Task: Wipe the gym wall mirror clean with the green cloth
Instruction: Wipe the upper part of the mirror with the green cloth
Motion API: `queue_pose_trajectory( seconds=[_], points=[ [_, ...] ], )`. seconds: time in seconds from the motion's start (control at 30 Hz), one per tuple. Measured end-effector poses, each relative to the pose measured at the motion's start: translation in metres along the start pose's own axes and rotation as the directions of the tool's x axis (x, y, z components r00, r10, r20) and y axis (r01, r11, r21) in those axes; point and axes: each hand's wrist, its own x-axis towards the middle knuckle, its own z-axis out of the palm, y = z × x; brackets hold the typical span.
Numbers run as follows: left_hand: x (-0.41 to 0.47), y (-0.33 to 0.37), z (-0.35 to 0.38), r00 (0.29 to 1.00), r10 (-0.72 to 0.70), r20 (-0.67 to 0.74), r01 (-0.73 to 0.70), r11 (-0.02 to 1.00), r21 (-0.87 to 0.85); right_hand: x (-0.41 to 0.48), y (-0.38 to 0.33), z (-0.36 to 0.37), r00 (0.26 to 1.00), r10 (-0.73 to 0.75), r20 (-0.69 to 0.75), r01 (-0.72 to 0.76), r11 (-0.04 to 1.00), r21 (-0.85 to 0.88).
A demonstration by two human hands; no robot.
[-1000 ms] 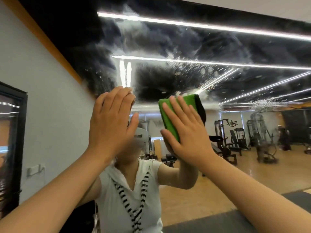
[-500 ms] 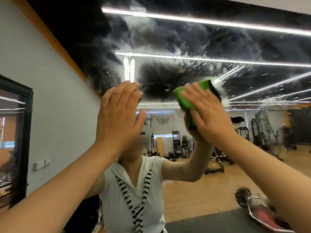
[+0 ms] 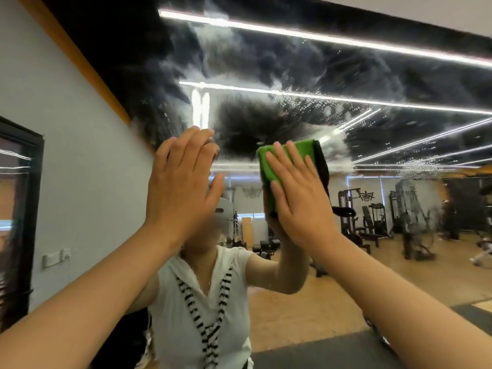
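The wall mirror (image 3: 306, 75) fills most of the view, its upper part streaked with white smears and beaded with droplets. My right hand (image 3: 300, 198) presses a folded green cloth (image 3: 269, 166) flat against the glass, fingers straight over it. Beside it on the left, my left hand (image 3: 181, 187) lies flat on the mirror with straight fingers and holds nothing. Both forearms reach up from the bottom corners. Behind the hands the glass shows a reflected person in a white top.
A grey side wall (image 3: 74, 161) meets the mirror at an orange strip (image 3: 80, 57) on the left. A dark-framed panel (image 3: 18, 209) and a wall switch (image 3: 53, 259) sit on that wall. Reflected gym machines (image 3: 372, 219) and a wooden floor show lower right.
My right hand has wiped the cloth back down and to the left from the higher, rightward spot of half a second ago. My left hand has stayed flat on the glass.
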Motion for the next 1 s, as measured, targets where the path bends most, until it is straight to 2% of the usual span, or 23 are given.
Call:
queue_pose_trajectory(
  seconds=[0.03,0.07,0.17,0.2,0.23,0.33,0.37,0.4,0.47,0.53,0.6,0.67,0.7,0.73,0.83,0.87,0.93,1.0],
  points=[
    [0.000,0.000,0.000,1.000,-0.001,0.000,0.001,1.000,-0.004,-0.002,0.006,-0.001,0.996,-0.082,0.026,0.083,0.996,-0.026],
    [0.000,0.000,0.000,1.000,0.002,-0.002,-0.002,1.000,-0.007,0.003,0.017,-0.005,0.995,-0.094,0.026,0.096,0.994,-0.044],
    [0.000,0.000,0.001,1.000,0.014,-0.012,-0.014,1.000,-0.008,0.019,0.023,-0.012,0.989,0.130,-0.067,-0.127,0.991,0.042],
    [0.000,0.000,0.001,1.000,0.014,-0.014,-0.014,1.000,-0.005,0.018,0.014,-0.008,0.983,0.164,-0.077,-0.158,0.984,0.078],
    [-0.001,0.000,0.002,1.000,0.011,-0.017,-0.011,1.000,-0.004,0.013,0.004,-0.001,0.986,0.150,-0.067,-0.144,0.986,0.078],
    [-0.001,-0.001,0.001,1.000,0.004,-0.014,-0.004,1.000,-0.011,-0.004,0.012,0.001,0.996,-0.090,0.014,0.090,0.995,-0.033],
    [-0.001,-0.001,0.001,1.000,0.004,-0.011,-0.004,1.000,-0.014,-0.001,0.026,-0.006,0.992,-0.124,0.032,0.126,0.990,-0.068],
    [-0.001,-0.001,0.001,1.000,0.002,-0.008,-0.002,1.000,-0.017,0.005,0.038,-0.013,0.995,-0.100,0.022,0.101,0.992,-0.082],
    [-0.001,0.000,0.001,1.000,-0.007,-0.003,0.007,1.000,-0.014,0.015,0.046,-0.023,0.996,0.087,-0.036,-0.087,0.996,-0.009],
    [-0.001,0.000,0.001,1.000,-0.006,-0.001,0.006,1.000,-0.003,0.014,0.023,-0.015,0.981,0.189,-0.053,-0.186,0.981,0.062],
    [-0.001,0.000,0.001,1.000,0.004,-0.004,-0.004,1.000,-0.004,0.000,-0.001,0.000,0.998,0.061,-0.020,-0.059,0.997,0.058],
    [-0.001,0.000,-0.001,1.000,0.012,-0.012,-0.013,1.000,-0.017,-0.007,0.004,0.002,0.990,-0.137,0.041,0.137,0.991,0.012],
    [-0.001,0.000,-0.001,1.000,0.013,-0.013,-0.013,1.000,-0.022,-0.004,0.015,-0.002,0.985,-0.166,0.051,0.167,0.986,-0.014],
    [-0.001,0.000,-0.001,1.000,0.012,-0.014,-0.013,1.000,-0.023,0.002,0.027,-0.007,0.990,-0.139,0.037,0.140,0.990,-0.024],
    [-0.001,0.001,0.000,1.000,0.009,-0.028,-0.009,1.000,-0.013,0.014,0.033,-0.013,0.988,0.137,-0.068,-0.132,0.988,0.080],
    [-0.001,0.001,0.000,0.999,0.007,-0.031,-0.007,1.000,-0.011,0.014,0.023,-0.009,0.978,0.191,-0.089,-0.180,0.977,0.116],
    [-0.001,0.001,0.000,1.000,0.004,-0.028,-0.004,1.000,-0.006,0.005,0.004,0.001,0.983,0.167,-0.080,-0.152,0.975,0.162],
    [-0.001,0.001,0.000,1.000,0.009,-0.014,-0.009,1.000,-0.002,-0.006,0.009,0.001,0.999,0.024,-0.033,-0.019,0.991,0.130]
  ],
)
